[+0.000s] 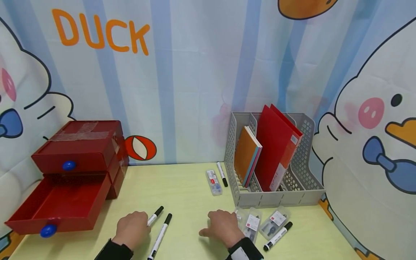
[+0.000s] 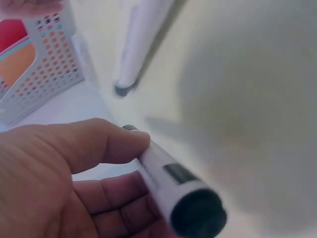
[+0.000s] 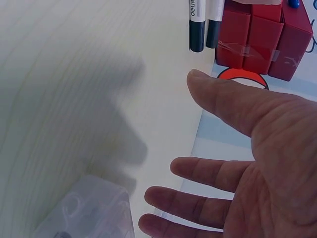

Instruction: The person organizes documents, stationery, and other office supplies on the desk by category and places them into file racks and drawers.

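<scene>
My left hand (image 1: 132,230) pinches a white marker (image 2: 166,173) with a black cap between thumb and fingers. A second black-capped marker (image 1: 160,236) lies on the table just right of that hand. My right hand (image 1: 223,227) hovers over the table with fingers spread, and nothing lies between thumb and fingers in the right wrist view. Beside it are clear plastic boxes (image 1: 252,224) with white labels, one partly hidden by the hand. Another clear box (image 1: 275,222) and a marker (image 1: 278,236) lie further right.
At the left stands a red drawer box (image 1: 78,144), its lower drawer (image 1: 65,202) pulled out. A grey perforated file holder (image 1: 279,198) at the back right holds notebooks (image 1: 246,155) and a red folder (image 1: 273,151). A clear case (image 1: 213,182) and a marker (image 1: 222,174) lie left of it.
</scene>
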A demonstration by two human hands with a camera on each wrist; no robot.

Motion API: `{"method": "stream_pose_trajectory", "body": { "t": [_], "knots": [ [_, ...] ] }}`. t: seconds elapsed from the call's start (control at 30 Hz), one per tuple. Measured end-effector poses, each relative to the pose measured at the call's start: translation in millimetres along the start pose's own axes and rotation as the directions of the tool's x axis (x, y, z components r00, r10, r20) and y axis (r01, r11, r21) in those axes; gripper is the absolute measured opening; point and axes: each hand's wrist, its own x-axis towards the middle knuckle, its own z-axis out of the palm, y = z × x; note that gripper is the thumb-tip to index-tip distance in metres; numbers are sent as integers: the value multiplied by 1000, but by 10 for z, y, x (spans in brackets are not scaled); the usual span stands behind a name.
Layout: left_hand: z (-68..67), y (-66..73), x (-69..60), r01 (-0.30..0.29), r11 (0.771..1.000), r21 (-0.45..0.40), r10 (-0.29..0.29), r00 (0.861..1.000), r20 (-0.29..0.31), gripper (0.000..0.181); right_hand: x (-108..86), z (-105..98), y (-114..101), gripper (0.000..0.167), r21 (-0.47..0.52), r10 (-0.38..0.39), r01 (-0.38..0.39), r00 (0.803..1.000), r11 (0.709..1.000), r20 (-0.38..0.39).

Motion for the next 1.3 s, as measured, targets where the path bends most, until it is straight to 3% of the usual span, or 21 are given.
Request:
{"method": "stream_pose_trajectory", "body": {
  "t": [0.17,0.37,0.53,0.7,0.83,1.0,1.3],
  "knots": [
    [-255,-62,-11,39,999,-5,-39,999,-9,24,-1,9,4,49,0,-1,1,1000,1000,-8],
    [-737,-195,-85,107,994,-18,-108,993,-42,25,3,15,10,48,4,-2,2,1000,1000,-8],
    [-1096,-409,-168,151,988,-43,-156,979,-133,23,9,15,14,46,-2,-10,10,1000,1000,-25],
    [-1300,-688,-234,186,981,-47,-191,964,-183,22,5,16,14,46,1,-13,13,999,1000,-35],
    [-1358,-890,-242,209,977,-52,-215,960,-179,24,3,9,9,47,4,-10,10,999,1000,-35],
    [-1327,-1049,-197,229,971,-65,-236,964,-123,27,8,3,11,47,9,-8,8,1000,1000,-24],
    [-1200,-1139,-75,242,966,-90,-247,967,-54,27,2,1,10,46,14,-5,5,1000,1000,-12]
  ]
}}
